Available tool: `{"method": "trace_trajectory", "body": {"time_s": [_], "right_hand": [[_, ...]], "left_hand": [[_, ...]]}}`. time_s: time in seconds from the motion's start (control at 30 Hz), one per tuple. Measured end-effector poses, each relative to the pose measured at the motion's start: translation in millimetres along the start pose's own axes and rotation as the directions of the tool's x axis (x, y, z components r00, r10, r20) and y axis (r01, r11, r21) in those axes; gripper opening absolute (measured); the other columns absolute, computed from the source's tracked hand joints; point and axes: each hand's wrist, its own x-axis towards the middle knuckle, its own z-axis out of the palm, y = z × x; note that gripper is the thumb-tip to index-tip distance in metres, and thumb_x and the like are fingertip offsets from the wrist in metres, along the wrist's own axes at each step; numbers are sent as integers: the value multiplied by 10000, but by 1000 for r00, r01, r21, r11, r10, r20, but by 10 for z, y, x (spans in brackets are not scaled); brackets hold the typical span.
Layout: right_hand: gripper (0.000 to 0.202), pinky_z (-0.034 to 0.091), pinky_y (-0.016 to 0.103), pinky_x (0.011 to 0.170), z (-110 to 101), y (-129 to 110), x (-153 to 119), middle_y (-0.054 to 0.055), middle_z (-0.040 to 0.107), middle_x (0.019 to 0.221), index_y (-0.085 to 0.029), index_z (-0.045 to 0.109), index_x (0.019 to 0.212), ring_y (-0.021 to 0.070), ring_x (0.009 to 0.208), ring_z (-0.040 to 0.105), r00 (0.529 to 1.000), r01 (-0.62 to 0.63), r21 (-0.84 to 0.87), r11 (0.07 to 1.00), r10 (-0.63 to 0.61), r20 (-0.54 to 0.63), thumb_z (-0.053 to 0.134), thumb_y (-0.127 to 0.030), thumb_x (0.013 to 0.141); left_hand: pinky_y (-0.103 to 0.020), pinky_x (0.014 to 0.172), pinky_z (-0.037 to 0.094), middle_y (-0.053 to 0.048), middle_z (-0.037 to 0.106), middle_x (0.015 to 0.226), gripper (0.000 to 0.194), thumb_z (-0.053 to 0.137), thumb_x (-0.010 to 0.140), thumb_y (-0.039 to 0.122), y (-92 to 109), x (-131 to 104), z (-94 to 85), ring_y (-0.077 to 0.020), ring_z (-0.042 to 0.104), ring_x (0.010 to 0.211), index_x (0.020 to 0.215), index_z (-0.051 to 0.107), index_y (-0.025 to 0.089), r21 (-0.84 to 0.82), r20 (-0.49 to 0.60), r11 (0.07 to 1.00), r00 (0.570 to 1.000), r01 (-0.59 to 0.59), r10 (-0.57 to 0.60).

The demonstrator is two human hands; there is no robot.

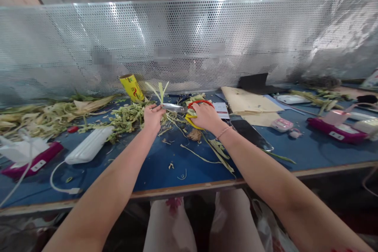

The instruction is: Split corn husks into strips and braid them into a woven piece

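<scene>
My left hand [153, 116] pinches a small bunch of pale green leaf strips [161, 92], whose ends fan upward above the fingers. My right hand [205, 116] is closed around scissors [175, 108] with one red and one yellow handle. Their metal blades point left and reach the strips by my left fingertips; whether the blades are parted is hard to see. Just left of my left hand lies a heap of pale green plant pieces [126, 120]. Below my right hand sit a brown fibrous clump [194, 134] and long leaf strips [220, 151].
A yellow can-shaped tube [132, 87] leans by the perforated metal screen [189, 39]. A white power bank with a cable [88, 145] and a magenta tray [32, 161] lie left. Right are a dark phone [251, 134], brown paper [249, 100] and a pink case [282, 125].
</scene>
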Motion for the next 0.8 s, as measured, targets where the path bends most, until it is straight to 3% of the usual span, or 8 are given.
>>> {"method": "trace_trajectory", "body": {"time_s": [0.47,0.8], "right_hand": [[268,383,304,846,16,45,41,119,616,991,-125,556,949,215,969,548,999,32,146,989,-33,6,468,-305,771],[335,435,296,713,-98,-4,27,147,632,931,-125,573,912,239,877,599,979,109,47,993,-116,170,402,-404,838]], "left_hand": [[-174,480,370,30,584,597,392,570,568,-107,5,-29,22,-66,551,478,732,351,174,-14,-58,999,998,34,-34],[-204,581,449,26,599,605,372,567,581,-98,36,-11,10,-77,583,534,721,357,175,-64,-51,997,998,41,-45]]}}
